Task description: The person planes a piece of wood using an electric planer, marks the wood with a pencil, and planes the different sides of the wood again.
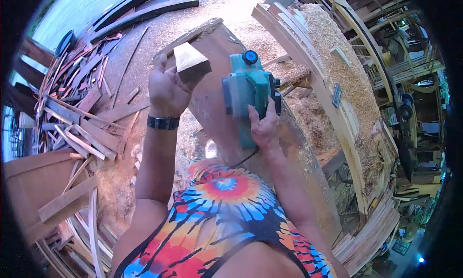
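Observation:
My left hand (169,87), with a dark watch on the wrist, holds a short wood block (192,62) up above the bench board. The block has a pale, light top face and a dark end. To the right, my right hand (264,123) is closed on the rear handle of a green power planer (248,87), which rests on the wide wooden board (207,102). The planer has a blue knob at its front, and its cord runs back toward my body. A gap separates the block from the planer.
Long curved timbers (322,85) stand on the right beside heaped shavings (333,41). Scrap wood (82,128) is piled at the left. Dark beams (144,20) lie at the upper left. A small level-like tool (337,95) sits on the right timber.

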Demonstrator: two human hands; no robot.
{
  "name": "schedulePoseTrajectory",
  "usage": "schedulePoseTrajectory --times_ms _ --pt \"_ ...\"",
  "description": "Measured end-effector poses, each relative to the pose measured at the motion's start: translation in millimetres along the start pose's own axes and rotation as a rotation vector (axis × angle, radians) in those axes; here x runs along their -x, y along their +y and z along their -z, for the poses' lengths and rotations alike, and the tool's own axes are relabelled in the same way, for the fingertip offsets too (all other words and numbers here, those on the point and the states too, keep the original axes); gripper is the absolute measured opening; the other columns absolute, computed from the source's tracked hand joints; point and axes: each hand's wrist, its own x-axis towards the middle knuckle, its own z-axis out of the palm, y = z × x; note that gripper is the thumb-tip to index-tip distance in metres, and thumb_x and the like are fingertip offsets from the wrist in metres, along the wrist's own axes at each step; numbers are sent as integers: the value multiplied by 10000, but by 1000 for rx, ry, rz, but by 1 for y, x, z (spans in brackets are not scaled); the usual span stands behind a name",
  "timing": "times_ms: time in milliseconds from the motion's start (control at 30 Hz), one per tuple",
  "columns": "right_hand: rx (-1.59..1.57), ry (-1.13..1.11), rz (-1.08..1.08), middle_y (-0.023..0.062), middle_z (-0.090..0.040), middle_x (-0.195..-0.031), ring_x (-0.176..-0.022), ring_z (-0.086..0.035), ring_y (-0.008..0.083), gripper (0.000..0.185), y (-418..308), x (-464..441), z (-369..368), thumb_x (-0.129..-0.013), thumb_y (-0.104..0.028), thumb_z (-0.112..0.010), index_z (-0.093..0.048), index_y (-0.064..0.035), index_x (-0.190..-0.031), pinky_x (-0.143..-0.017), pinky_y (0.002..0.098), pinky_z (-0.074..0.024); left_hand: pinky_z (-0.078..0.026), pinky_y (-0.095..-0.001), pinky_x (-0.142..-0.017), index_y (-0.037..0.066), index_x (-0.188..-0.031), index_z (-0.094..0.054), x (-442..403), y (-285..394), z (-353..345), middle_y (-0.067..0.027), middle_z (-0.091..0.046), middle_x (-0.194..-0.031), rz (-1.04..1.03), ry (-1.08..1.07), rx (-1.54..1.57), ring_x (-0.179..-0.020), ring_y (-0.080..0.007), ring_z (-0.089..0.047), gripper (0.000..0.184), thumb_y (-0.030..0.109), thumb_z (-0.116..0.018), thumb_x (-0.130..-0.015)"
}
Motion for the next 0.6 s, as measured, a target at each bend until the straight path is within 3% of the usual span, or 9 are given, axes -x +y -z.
schedulePoseTrajectory --times_ms 100,200,300,433,533,600 --pt "-7 8 4 334 -638 -1102 -1038 -644 482 641 -1 1 1 -930 -317 -656 -423 101 -1356 -879 493 -519 -550 -515 -968 -20 -1369 -422 0 3 3 -227 -605 -1266 31 -12 -92 -1147 -380 -627 570 422 -216 -1075" --pt "-18 -8 -3 336 -634 -1113 -1040 -641 484 641 -5 1 1 -934 -323 -649 -420 98 -1360 -886 492 -516 -554 -518 -964 -30 -1369 -409 -5 3 9 -255 -596 -1261 -65 -52 -204 -1155 -408 -617 568 410 -208 -1073" --pt "24 8 45 341 -631 -1115 -1035 -639 492 644 0 -1 1 -938 -333 -639 -414 94 -1364 -886 496 -517 -563 -525 -949 -51 -1356 -407 -7 6 5 -276 -591 -1252 -8 -64 -29 -1129 -434 -623 561 391 -213 -1070" --pt "71 -15 -18 353 -624 -1116 -1025 -633 509 655 -8 1 4 -943 -354 -627 -406 93 -1368 -877 510 -517 -593 -512 -904 -69 -1350 -409 0 8 -6 -285 -594 -1239 28 -1 -12 -1090 -445 -638 555 372 -228 -1066" --pt "57 12 70 362 -622 -1113 -1022 -634 511 656 -6 0 3 -942 -357 -629 -407 89 -1368 -871 520 -517 -610 -492 -879 -75 -1351 -411 0 9 -4 -280 -599 -1230 29 -1 -40 -1062 -446 -650 551 365 -245 -1064" --pt "85 44 78 255 -669 -1001 -924 -679 371 598 0 0 0 -939 -298 -654 -434 55 -1369 -819 454 -532 -617 -479 -871 -74 -1350 -418 0 7 -8 -268 -606 -1225 -15 37 -59 -1048 -438 -658 538 357 -273 -1063"
